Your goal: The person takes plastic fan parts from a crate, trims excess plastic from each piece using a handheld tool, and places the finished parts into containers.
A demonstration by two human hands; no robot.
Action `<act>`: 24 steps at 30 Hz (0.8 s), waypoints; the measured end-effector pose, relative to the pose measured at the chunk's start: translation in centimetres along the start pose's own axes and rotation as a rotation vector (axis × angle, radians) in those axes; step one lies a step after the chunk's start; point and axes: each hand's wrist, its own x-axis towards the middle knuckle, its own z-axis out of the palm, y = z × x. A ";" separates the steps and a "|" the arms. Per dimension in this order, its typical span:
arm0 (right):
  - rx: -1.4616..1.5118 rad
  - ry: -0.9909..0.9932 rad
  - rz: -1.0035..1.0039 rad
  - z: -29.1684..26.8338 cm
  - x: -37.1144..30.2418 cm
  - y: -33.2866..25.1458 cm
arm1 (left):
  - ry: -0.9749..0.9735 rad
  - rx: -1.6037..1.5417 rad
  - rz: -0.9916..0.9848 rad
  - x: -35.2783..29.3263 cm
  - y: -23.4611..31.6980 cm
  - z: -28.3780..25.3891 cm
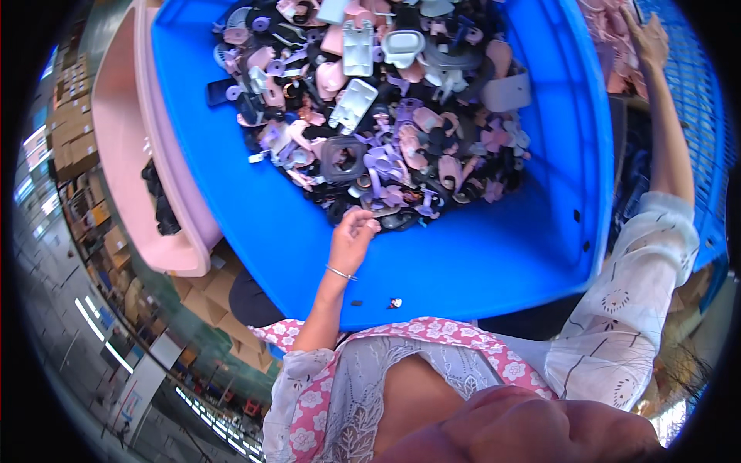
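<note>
A large blue bin stands in front of me, holding a heap of mixed plastic parts in pink, lilac, white, grey and black. My left hand, with a bracelet on its wrist, is at the near edge of the heap. Its fingers are curled together; whatever may be between them is too small to make out. Far to the right, my right hand reaches past the bin with fingers stretched out beside a pile of pink plastic parts. A white rectangular part lies on top of the heap.
Left of the blue bin is a pink tub with a black item in it. At the right stands a blue mesh basket. Two small pieces, one a dark piece, lie near the bin's front edge. Cardboard boxes are stacked farther left.
</note>
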 end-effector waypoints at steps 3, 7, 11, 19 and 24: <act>0.481 0.028 -0.162 -12.4 -5.5 -9.0 | -0.016 0.003 0.060 0.0 0.1 -0.1; 0.373 -0.030 -0.750 -19.0 -14.2 -16.2 | 0.021 0.089 0.113 -0.9 1.4 0.0; 0.487 -0.571 -0.873 -15.5 -24.9 -25.3 | -0.053 0.121 0.220 -2.1 3.1 1.8; 0.503 -0.526 -0.524 -7.1 -29.6 -30.5 | -0.162 0.627 0.609 -7.1 3.8 -0.8; 0.565 -0.934 -0.654 -8.9 -34.9 -28.5 | -0.127 0.981 0.440 -6.8 2.0 -3.0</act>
